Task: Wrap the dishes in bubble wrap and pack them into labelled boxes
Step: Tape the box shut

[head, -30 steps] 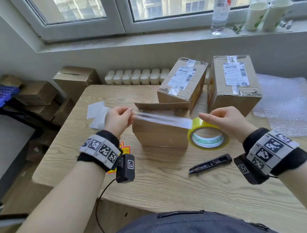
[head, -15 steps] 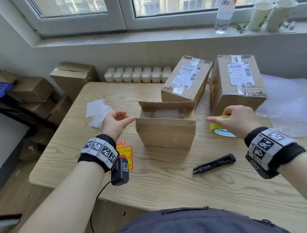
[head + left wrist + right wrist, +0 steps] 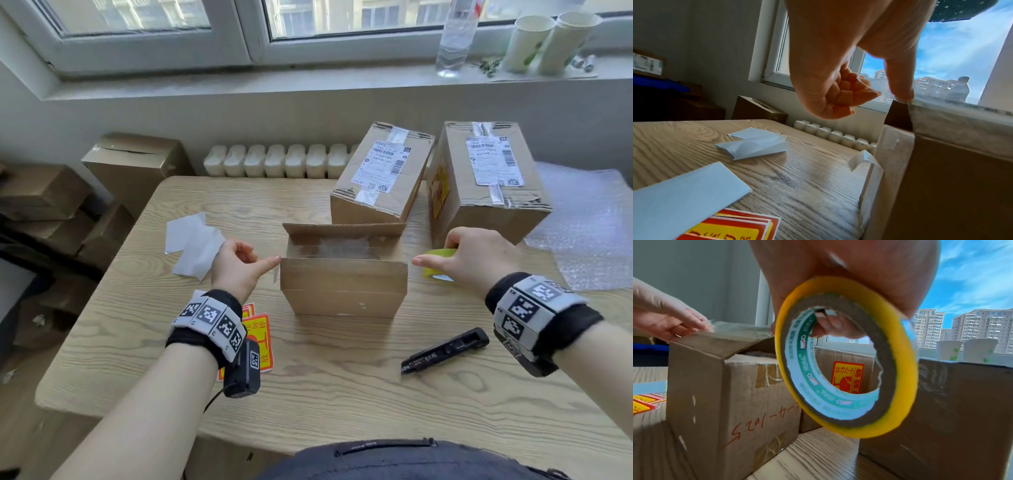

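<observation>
Head view: on the pale wooden table (image 3: 342, 394) the small brown cardboard box (image 3: 342, 291) stands central. The left hand (image 3: 236, 267), fingers curled empty, thumb-presses a clear tape strip (image 3: 342, 251) onto its corner, seemingly as an anchor. The right hand (image 3: 469, 257) grips the yellow tape roll (image 3: 436, 263), probably for tension.

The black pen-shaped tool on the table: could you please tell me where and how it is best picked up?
Probably pinch the black pen-shaped tool across its middle, coming from above: it lies flat on the table, both long sides free. The right hand, nearest, holds the tape roll.
</observation>
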A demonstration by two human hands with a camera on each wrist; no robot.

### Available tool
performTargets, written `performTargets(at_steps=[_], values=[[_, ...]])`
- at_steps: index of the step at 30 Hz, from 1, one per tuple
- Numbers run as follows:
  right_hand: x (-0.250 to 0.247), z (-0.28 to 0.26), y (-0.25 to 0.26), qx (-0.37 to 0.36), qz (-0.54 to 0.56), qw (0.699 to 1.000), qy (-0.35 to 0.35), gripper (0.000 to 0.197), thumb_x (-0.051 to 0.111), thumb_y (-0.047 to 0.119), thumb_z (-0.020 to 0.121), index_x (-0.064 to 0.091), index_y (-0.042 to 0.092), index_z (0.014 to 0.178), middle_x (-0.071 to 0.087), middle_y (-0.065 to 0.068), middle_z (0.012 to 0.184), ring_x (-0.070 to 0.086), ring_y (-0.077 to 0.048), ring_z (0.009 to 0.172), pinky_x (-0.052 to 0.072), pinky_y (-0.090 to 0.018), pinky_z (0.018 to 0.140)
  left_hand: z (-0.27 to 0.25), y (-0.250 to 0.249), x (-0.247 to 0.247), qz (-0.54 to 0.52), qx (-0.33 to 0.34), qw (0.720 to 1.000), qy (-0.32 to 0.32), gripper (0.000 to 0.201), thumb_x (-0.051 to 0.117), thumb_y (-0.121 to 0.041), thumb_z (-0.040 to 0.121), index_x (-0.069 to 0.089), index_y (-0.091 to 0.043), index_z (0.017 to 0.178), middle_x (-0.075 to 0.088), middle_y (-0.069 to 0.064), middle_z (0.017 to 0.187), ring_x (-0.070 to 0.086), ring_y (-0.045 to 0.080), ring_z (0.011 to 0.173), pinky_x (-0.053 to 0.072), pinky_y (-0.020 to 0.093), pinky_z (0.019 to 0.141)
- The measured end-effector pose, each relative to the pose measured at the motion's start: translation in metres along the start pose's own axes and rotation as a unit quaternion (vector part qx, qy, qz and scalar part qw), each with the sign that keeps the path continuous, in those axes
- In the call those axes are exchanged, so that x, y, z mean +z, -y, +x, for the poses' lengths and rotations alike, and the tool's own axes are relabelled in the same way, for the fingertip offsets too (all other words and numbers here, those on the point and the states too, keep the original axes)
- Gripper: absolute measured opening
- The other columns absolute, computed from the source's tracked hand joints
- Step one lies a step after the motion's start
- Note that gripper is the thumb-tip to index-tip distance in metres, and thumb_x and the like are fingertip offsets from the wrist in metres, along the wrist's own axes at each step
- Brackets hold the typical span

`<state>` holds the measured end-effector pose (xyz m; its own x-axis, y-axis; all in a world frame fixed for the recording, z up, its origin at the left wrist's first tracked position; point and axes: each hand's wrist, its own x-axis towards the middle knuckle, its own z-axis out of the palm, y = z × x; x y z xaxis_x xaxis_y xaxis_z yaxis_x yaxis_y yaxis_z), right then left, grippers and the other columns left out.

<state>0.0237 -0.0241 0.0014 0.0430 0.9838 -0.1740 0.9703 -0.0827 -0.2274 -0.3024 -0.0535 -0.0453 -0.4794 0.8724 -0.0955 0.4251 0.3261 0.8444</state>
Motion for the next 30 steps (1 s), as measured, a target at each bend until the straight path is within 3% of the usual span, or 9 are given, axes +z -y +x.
performTargets(at_steps=[5, 9, 13, 15, 17, 19, 23, 26, 30], values=[[0.012, 0.007, 0.002, -0.009, -0.050, 0.999, -0.004, 0.052, 0.052, 0.072, 0.076, 0.051, 0.020, 0.081, 0.053, 0.003, 0.077, 0.050, -0.018, 0.077, 0.036, -0.028, 0.064, 0.009, 0.006, 0.006, 0.019, 0.001, 1.000, 0.014, 0.052, 0.086, -0.024, 0.066, 0.047, -0.013, 0.099, 0.052, -0.003, 0.079, 0.049, 0.007, 0.071, 0.038, 0.016, 0.062], [0.023, 0.009, 0.002, -0.026, -0.071, 0.997, -0.007, 0.048, 0.050, 0.066, 0.082, 0.048, 0.018, 0.082, 0.055, 0.001, 0.083, 0.048, -0.019, 0.077, 0.036, -0.029, 0.065, 0.016, 0.014, 0.008, 0.014, 0.008, 0.999, 0.048, 0.049, 0.084, -0.025, 0.069, 0.052, -0.022, 0.106, 0.053, -0.001, 0.076, 0.052, 0.011, 0.072, 0.041, 0.020, 0.065], [0.034, 0.013, 0.000, -0.048, -0.051, 0.997, -0.012, 0.043, 0.053, 0.059, 0.084, 0.052, 0.017, 0.094, 0.059, -0.002, 0.098, 0.058, -0.024, 0.087, 0.043, -0.031, 0.068, 0.019, 0.016, 0.009, 0.041, 0.044, 0.994, 0.093, 0.018, 0.081, -0.023, 0.073, 0.066, -0.022, 0.083, 0.054, -0.003, 0.073, 0.051, 0.012, 0.070, 0.044, 0.025, 0.068], [0.038, 0.013, -0.001, -0.073, -0.032, 0.997, -0.019, 0.041, 0.057, 0.054, 0.085, 0.057, 0.019, 0.106, 0.054, -0.002, 0.107, 0.059, -0.025, 0.086, 0.047, -0.031, 0.068, 0.022, 0.018, 0.008, 0.047, 0.058, 0.993, 0.095, 0.016, 0.082, -0.028, 0.071, 0.067, -0.024, 0.073, 0.065, -0.002, 0.082, 0.060, 0.011, 0.078, 0.050, 0.029, 0.077], [0.042, 0.013, -0.001, -0.098, -0.025, 0.994, -0.030, 0.037, 0.060, 0.047, 0.086, 0.063, 0.020, 0.110, 0.052, -0.002, 0.113, 0.061, -0.027, 0.085, 0.049, -0.032, 0.068, 0.022, 0.017, 0.006, 0.091, 0.081, 0.989, 0.087, 0.016, 0.081, -0.034, 0.071, 0.067, -0.027, 0.071, 0.066, -0.002, 0.089, 0.060, 0.009, 0.085, 0.047, 0.027, 0.081], [0.045, 0.014, -0.002, -0.120, -0.009, 0.991, -0.057, 0.028, 0.065, 0.040, 0.084, 0.069, 0.017, 0.101, 0.054, -0.004, 0.111, 0.061, -0.029, 0.079, 0.050, -0.034, 0.065, 0.019, 0.012, 0.004, 0.148, 0.109, 0.980, 0.074, 0.016, 0.078, -0.038, 0.073, 0.065, -0.030, 0.071, 0.062, -0.004, 0.093, 0.055, 0.008, 0.089, 0.040, 0.026, 0.079], [0.050, 0.015, -0.005, -0.202, 0.036, 0.967, -0.150, 0.018, 0.083, 0.020, 0.070, 0.068, 0.009, 0.067, 0.062, -0.010, 0.099, 0.061, -0.031, 0.058, 0.051, -0.034, 0.050, 0.013, 0.005, 0.002, 0.191, 0.143, 0.970, 0.035, 0.017, 0.080, -0.042, 0.069, 0.067, -0.031, 0.073, 0.057, -0.008, 0.105, 0.052, 0.010, 0.103, 0.044, 0.029, 0.084], [0.047, 0.013, -0.004, -0.257, 0.032, 0.948, -0.184, 0.026, 0.087, 0.010, 0.060, 0.062, 0.008, 0.055, 0.065, -0.011, 0.115, 0.061, -0.026, 0.050, 0.048, -0.028, 0.043, 0.010, 0.005, 0.000, 0.192, 0.150, 0.970, 0.011, 0.021, 0.082, -0.042, 0.067, 0.070, -0.027, 0.075, 0.054, -0.011, 0.112, 0.048, 0.005, 0.106, 0.042, 0.028, 0.085], [0.046, 0.018, -0.006, -0.335, -0.047, 0.922, -0.189, 0.034, 0.085, 0.008, 0.060, 0.053, 0.009, 0.047, 0.057, -0.005, 0.133, 0.059, -0.024, 0.048, 0.042, -0.026, 0.038, 0.006, 0.014, -0.001, 0.193, 0.158, 0.968, -0.010, 0.017, 0.080, -0.040, 0.070, 0.070, -0.026, 0.071, 0.059, -0.010, 0.110, 0.053, 0.008, 0.104, 0.045, 0.030, 0.082]])
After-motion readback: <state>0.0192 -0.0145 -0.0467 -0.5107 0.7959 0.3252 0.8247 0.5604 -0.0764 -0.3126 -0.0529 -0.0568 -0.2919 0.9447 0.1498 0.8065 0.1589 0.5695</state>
